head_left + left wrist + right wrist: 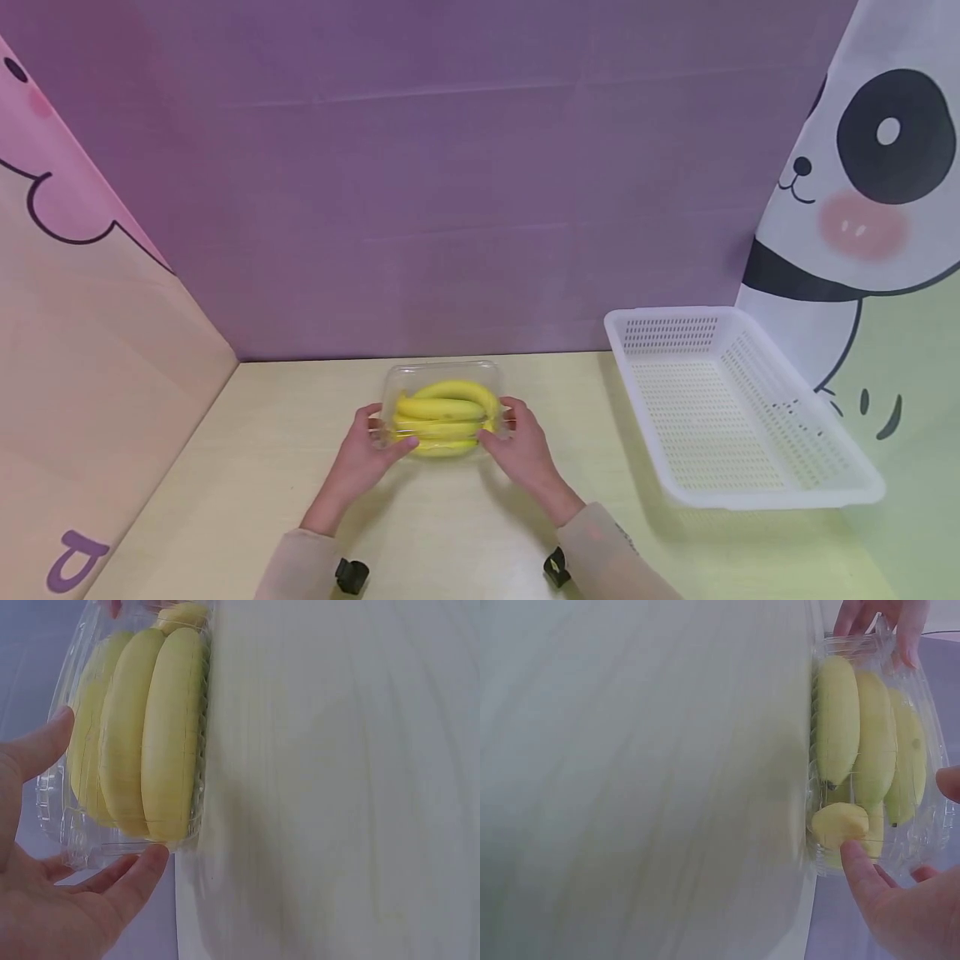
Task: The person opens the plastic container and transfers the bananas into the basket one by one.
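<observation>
A clear plastic clamshell box [398, 382] holds several yellow bananas [442, 410], seen through its lid. My left hand [363, 456] grips the box's left end, thumb toward the near edge and fingers round the side. At the other end my right hand [527, 452] holds it the same way. In the left wrist view, the left fingertips [154, 859] press against the box's end below the bananas. The right wrist view has the right index finger [859, 870] against the box's corner, beside a banana's rounded end. The box sits close over the table.
To the right stands a white perforated plastic basket [651, 408], with nothing in it. The pale wooden table [285, 442] meets a purple cloth backdrop [450, 208] at its far edge. Cartoon-printed panels [82, 350] flank both sides.
</observation>
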Demonstrator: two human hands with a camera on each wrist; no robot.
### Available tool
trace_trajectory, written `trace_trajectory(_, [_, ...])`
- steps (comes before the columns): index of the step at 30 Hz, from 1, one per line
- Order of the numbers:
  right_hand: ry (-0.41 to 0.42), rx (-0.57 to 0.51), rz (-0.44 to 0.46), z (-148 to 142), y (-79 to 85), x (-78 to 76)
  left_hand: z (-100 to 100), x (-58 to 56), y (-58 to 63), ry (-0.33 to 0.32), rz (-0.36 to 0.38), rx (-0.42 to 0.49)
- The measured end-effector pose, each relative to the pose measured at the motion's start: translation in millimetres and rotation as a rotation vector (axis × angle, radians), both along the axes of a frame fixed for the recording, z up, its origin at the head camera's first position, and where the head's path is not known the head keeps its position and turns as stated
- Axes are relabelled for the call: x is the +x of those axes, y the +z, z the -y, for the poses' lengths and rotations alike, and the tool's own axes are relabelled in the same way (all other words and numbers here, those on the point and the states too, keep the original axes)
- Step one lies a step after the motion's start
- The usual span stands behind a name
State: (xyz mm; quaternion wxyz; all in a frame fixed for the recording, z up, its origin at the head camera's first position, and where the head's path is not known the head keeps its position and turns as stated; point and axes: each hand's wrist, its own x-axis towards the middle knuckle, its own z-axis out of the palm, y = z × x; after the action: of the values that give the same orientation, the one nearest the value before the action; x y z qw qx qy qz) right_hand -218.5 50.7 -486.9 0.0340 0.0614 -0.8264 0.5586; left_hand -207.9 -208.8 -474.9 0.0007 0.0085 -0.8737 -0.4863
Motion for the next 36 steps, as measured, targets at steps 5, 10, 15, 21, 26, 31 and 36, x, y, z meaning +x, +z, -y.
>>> trace_trajectory(5, [-0.015, 0.003, 0.009, -3, 2.0, 0.7, -5, -0.4, -0.8, -0.001, -0.01, -0.003])
trace_trajectory(10, [-0.021, 0.0, 0.015, -8, 2.6, 1.9, -9, -1.1, -1.5, 0.001, -0.003, 0.007])
trace_trajectory(15, [-0.024, 0.003, 0.024, -13, 3.0, 3.1, -13, -0.7, -1.0, -0.002, -0.002, 0.002])
trace_trajectory(21, [-0.037, 0.016, 0.035, -20, 3.7, 3.9, -19, 0.1, 0.2, -0.011, 0.005, 0.007])
trace_trajectory(26, [-0.041, 0.017, 0.043, -27, 5.0, 4.6, -25, 0.7, 2.1, -0.017, 0.003, 0.021])
trace_trajectory(31, [-0.045, 0.008, 0.059, -34, 3.4, 5.4, -31, 0.4, 1.1, -0.022, 0.008, 0.019])
trace_trajectory(36, [-0.046, -0.001, 0.069, -39, 1.3, 6.6, -35, 0.1, -1.2, -0.023, 0.008, 0.014])
